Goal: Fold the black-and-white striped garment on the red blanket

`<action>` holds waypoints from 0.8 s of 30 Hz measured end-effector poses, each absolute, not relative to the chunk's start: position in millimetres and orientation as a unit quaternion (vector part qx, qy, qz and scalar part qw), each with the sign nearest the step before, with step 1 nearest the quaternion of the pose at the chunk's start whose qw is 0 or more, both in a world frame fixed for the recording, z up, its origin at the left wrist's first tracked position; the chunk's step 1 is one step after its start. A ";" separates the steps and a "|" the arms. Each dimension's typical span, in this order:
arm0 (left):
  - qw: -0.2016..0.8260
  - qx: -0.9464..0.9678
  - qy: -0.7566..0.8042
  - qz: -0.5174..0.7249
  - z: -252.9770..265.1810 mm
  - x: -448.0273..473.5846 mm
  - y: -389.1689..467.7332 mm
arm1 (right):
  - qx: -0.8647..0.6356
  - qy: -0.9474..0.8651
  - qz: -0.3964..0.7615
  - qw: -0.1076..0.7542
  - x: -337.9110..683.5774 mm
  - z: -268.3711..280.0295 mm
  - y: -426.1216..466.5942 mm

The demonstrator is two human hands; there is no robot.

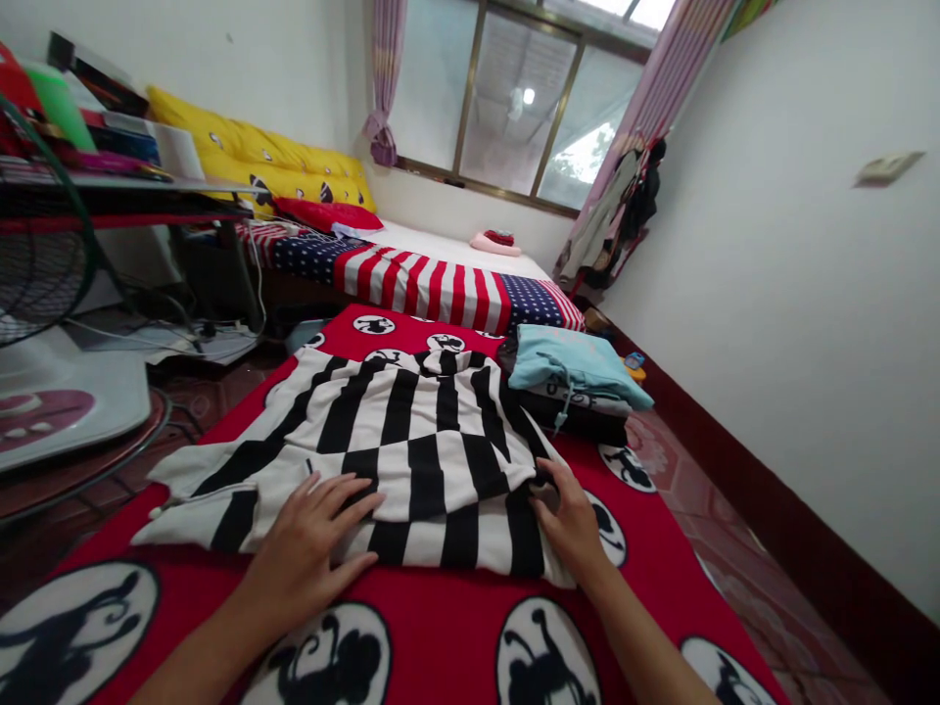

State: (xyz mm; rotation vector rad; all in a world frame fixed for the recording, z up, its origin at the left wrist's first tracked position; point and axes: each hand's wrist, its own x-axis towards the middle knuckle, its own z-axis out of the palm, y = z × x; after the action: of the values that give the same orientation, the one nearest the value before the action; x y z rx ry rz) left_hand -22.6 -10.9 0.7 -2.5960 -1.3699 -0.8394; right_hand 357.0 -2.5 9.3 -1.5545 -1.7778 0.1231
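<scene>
A black-and-white striped shirt (430, 480) with a collar lies spread on a red blanket (433, 627), its collar end away from me and one sleeve out to the left. Fabric is doubled over along the near part. My left hand (315, 534) rests on the near left of the shirt, fingers stretched out and apart. At the shirt's right edge, my right hand (569, 519) has its fingers bent on the cloth, gripping a fold there; some fingers are hidden. Just beyond it sits a stack of folded clothes with a light blue hooded top (573, 362) uppermost.
A bed (418, 279) with a flag-patterned cover stands under the window. On the left are a desk (132, 186) with cluttered items, a fan (44, 255) and a round stand. Clothes (617, 211) hang by the right wall. Tiled floor (734, 519) runs along the blanket's right side.
</scene>
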 end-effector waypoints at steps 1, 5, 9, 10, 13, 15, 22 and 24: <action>0.047 -0.847 -0.455 -0.270 -0.4 -27.6 -10.0 | -0.620 -0.686 0.061 0.375 359.3 6.0 -2.5; 0.033 -0.839 -0.479 -0.257 -1.5 -51.6 1.1 | -0.646 -0.677 0.102 0.337 362.9 7.4 6.2; 0.014 -0.844 -0.474 -0.251 8.9 -64.1 14.2 | -0.654 -0.667 0.068 0.350 365.1 27.4 32.0; 0.021 -0.839 -0.475 -0.264 13.4 -64.6 16.0 | -0.654 -0.663 0.053 0.360 365.0 33.1 39.4; 0.055 -0.805 -0.501 -0.314 23.8 -64.0 18.7 | -0.651 -0.659 0.018 0.376 361.3 42.2 57.7; 0.060 -0.794 -0.517 -0.315 22.5 -65.2 19.8 | -0.650 -0.661 0.003 0.375 357.1 37.2 63.6; 0.005 -0.825 -0.528 -0.200 7.7 -79.4 18.0 | -0.627 -0.673 -0.025 0.392 352.0 2.1 60.3; 0.026 -0.805 -0.546 -0.230 24.6 -83.8 16.3 | -0.610 -0.676 -0.033 0.413 354.5 7.5 59.1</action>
State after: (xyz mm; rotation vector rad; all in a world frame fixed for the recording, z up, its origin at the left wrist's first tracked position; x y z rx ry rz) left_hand -83.8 16.3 24.6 -2.4876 -1.6867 -0.7119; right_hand 354.5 59.1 7.5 -1.5338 -1.6996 -0.0830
